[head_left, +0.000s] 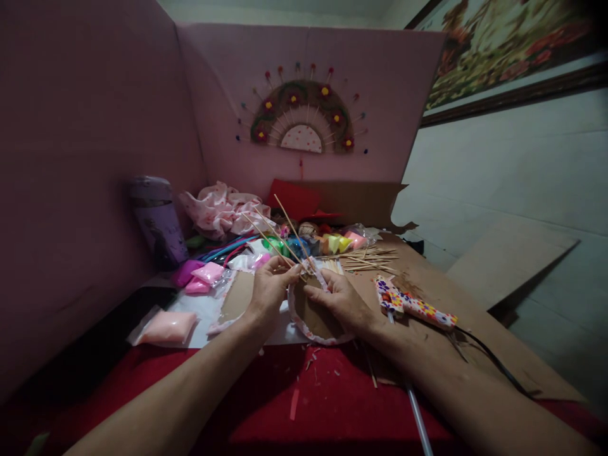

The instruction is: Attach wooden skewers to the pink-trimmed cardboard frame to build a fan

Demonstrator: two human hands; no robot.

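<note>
A cardboard piece [316, 310] with a rounded, fabric-covered edge is held up in front of me, and several thin wooden sticks [287, 218] fan out from its far edge. My right hand [339, 301] grips its right side, thumb lying on the bare cardboard. My left hand [273, 285] is closed, thumb and fingers pinching at the base of a stick by the top left edge. The exact contact at the fingertips is partly hidden. Behind my left wrist lies another cardboard piece [237, 294] on white paper.
A hot glue gun [413, 304] in flowered cloth lies right, with a glue stick [418, 411] and cord. Loose wooden sticks [370, 258], clay packets [168, 326], crumpled pink fabric [223, 209] and a purple tumbler [159, 221] stand around. A decorated half-circle fan [304, 95] hangs on the pink panel.
</note>
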